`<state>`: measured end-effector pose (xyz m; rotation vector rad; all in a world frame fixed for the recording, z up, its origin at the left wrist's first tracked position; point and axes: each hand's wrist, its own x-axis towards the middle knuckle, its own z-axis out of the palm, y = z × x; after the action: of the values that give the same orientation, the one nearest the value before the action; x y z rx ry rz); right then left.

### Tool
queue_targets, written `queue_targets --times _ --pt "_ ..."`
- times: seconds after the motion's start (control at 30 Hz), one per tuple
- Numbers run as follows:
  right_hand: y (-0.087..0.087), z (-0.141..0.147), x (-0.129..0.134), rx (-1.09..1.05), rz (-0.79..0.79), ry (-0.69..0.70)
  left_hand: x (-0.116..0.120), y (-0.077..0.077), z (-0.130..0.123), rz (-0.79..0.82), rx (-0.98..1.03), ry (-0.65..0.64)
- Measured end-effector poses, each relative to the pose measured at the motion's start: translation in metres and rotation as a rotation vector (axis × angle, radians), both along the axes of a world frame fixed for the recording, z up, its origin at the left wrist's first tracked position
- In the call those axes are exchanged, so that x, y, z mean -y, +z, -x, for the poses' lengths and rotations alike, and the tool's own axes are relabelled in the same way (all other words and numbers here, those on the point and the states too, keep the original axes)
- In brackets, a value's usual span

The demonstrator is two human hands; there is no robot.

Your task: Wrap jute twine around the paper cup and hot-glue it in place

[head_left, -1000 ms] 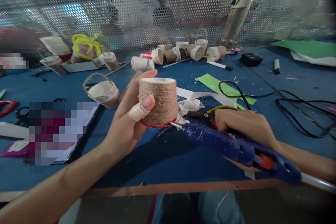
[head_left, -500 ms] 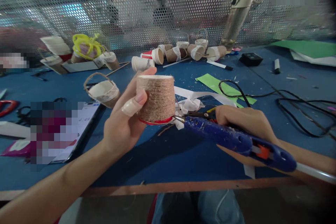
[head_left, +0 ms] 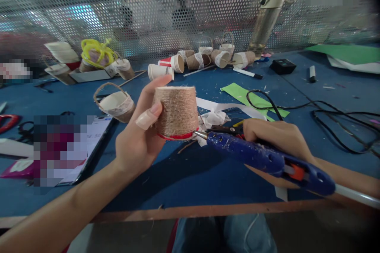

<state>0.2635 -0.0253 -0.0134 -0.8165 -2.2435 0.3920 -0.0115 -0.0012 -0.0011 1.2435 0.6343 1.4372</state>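
Note:
My left hand (head_left: pixel 139 130) is closed around a paper cup (head_left: pixel 176 110) wound with brown twine, held above the table. A red band of the cup shows below the lowest turns of twine. The thumb, wrapped in a pale strip, presses on the twine; the other fingers are mostly hidden behind the cup. My right hand (head_left: pixel 276 142) grips a blue hot glue gun (head_left: pixel 246 150) with a clear glue stick out of its back end. Its metal nozzle meets the red edge at the cup's lower right.
A small twine-handled basket (head_left: pixel 117 104) stands left of the cup. Several wrapped cups (head_left: pixel 221 59) lie along the back by the perforated screen. White ribbon (head_left: pixel 222 106), green paper (head_left: pixel 252 99) and a black cable (head_left: pixel 329 118) lie to the right. At left lies a phone (head_left: pixel 95 142).
The cup has tilted very slightly in my left hand, so less of its white rim shows. The glue gun's nozzle stays at the red edge.

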Motion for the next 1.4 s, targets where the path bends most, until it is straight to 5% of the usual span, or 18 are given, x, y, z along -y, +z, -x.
queue_targets --times 0.4,1.4 --pt "-0.0037 0.0070 0.0017 -0.028 -0.059 -0.048 0.0007 -0.0005 0.0009 0.108 0.002 0.026" --pt "-0.0005 0.0003 -0.0013 -0.015 0.008 0.007 0.0022 0.0033 0.0014 0.066 0.051 -0.054"
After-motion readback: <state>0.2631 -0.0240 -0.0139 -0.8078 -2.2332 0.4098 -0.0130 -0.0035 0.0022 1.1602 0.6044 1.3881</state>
